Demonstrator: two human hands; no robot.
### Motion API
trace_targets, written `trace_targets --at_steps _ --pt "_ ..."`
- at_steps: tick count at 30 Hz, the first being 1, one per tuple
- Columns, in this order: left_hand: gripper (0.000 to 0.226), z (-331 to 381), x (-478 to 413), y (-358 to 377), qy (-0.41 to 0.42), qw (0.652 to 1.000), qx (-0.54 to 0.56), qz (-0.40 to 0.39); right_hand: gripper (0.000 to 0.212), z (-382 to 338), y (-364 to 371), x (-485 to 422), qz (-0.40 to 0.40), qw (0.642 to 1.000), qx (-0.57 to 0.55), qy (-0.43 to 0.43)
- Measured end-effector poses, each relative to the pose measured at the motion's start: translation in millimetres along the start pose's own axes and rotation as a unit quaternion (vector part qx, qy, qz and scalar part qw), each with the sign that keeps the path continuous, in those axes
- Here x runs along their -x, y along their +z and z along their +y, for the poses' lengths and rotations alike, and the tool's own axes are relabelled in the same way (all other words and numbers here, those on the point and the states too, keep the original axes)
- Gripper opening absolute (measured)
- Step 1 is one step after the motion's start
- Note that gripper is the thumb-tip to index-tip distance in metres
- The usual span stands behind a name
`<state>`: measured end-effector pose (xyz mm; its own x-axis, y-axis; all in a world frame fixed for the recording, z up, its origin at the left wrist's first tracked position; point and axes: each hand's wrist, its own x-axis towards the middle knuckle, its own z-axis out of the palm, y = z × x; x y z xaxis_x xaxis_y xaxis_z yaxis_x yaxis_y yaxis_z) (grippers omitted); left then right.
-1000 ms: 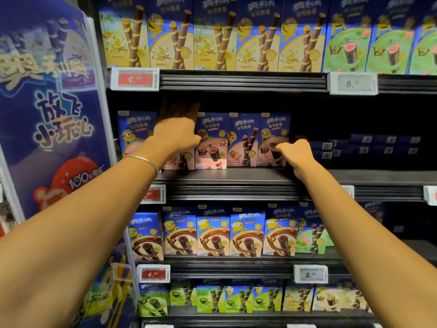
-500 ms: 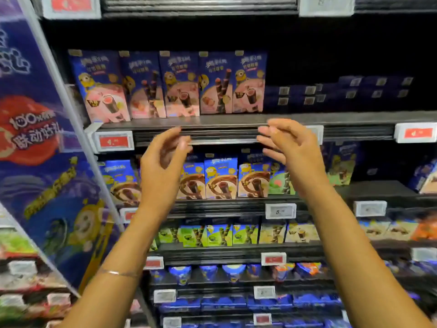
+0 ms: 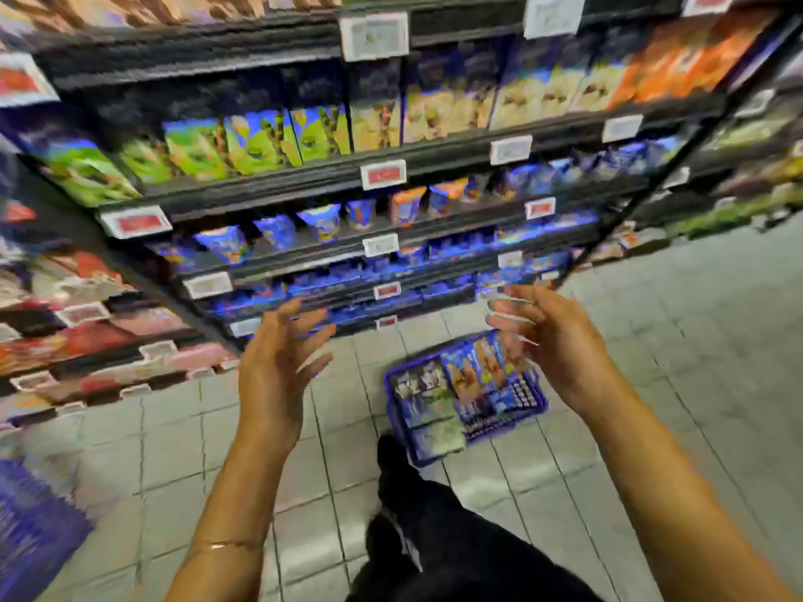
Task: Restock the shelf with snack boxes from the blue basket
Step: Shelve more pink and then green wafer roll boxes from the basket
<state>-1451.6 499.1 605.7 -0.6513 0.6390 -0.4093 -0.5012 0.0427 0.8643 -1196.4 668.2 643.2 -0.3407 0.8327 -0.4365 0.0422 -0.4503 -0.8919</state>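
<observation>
The blue basket (image 3: 539,399) stands on the tiled floor in front of the shelf unit (image 3: 304,176). Several snack boxes (image 3: 460,380) lie flat inside it. My left hand (image 3: 278,367) hovers in the air to the left of the basket, fingers spread and empty. My right hand (image 3: 552,345) hangs above the basket's far right corner, fingers loosely bent, holding nothing. The whole view is blurred by motion.
Shelves of green, yellow, orange and blue snack packs rise behind the hands, with price tags (image 3: 383,173) on their edges. My dark trouser leg and shoe (image 3: 399,471) stand just in front of the basket. Grey floor tiles (image 3: 695,341) stretch to the right.
Both hands have left the pink boxes on the upper shelf and dropped down, empty. The view has swung from the shelves down to the floor, bringing the basket into sight.
</observation>
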Motion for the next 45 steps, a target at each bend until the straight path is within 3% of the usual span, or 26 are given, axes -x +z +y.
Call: trace_targets --at_steps 4,9,13,16,19,24,29,33,35,39,42,45 --pt "0.035 -71.1 45.0 12.0 -0.118 0.993 -0.003 0.0 0.033 39.8 -54.8 32.1 0.032 0.994 -0.001 0.104" --pt "0.046 -139.3 82.2 47.7 -0.183 0.981 -0.062 -0.009 0.026 85.2 -114.0 30.5 0.079 0.98 0.099 0.15" --pt "0.048 -191.4 91.4 81.2 -0.224 0.97 -0.095 0.007 0.025 134.5 -168.1 8.7 0.074 0.962 0.172 0.197" --pt "0.045 -247.3 86.5 107.6 -0.259 0.958 -0.116 0.043 0.03 181.5 -209.3 -24.2 0.054 0.95 0.205 0.231" --pt "0.044 -325.2 65.8 129.1 -0.287 0.949 -0.129 0.04 0.02 241.3 -246.9 -75.2 0.039 0.939 0.239 0.245" --pt "0.048 -470.3 1.4 149.3 -0.334 0.934 -0.128 0.03 0.015 363.5 -287.2 -192.7 0.002 0.912 0.364 0.191" --pt "0.065 -601.6 -80.8 148.2 -0.343 0.935 -0.087 0.018 0.039 482.5 -302.0 -305.0 -0.095 0.813 0.569 0.08" --pt "0.064 -681.7 -139.3 150.5 -0.326 0.945 -0.03 0.009 0.072 566.8 -311.1 -375.9 -0.168 0.666 0.724 0.061" --pt "0.065 -709.9 -161.4 152.5 -0.307 0.952 -0.011 0.008 0.085 593.7 -316.7 -399.5 -0.173 0.611 0.77 0.061" --pt "0.07 -747.1 -188.4 154.1 -0.267 0.963 0.017 -0.005 0.075 622.6 -324.5 -426.7 -0.176 0.523 0.834 0.023" --pt "0.072 -752.4 -188.0 155.2 -0.249 0.968 0.03 -0.015 0.065 614.0 -324.4 -428.6 -0.176 0.526 0.832 0.003" --pt "0.066 -725.0 -167.2 162.3 -0.266 0.964 0.012 0.004 0.075 572.9 -332.4 -397.7 -0.166 0.607 0.777 0.001"
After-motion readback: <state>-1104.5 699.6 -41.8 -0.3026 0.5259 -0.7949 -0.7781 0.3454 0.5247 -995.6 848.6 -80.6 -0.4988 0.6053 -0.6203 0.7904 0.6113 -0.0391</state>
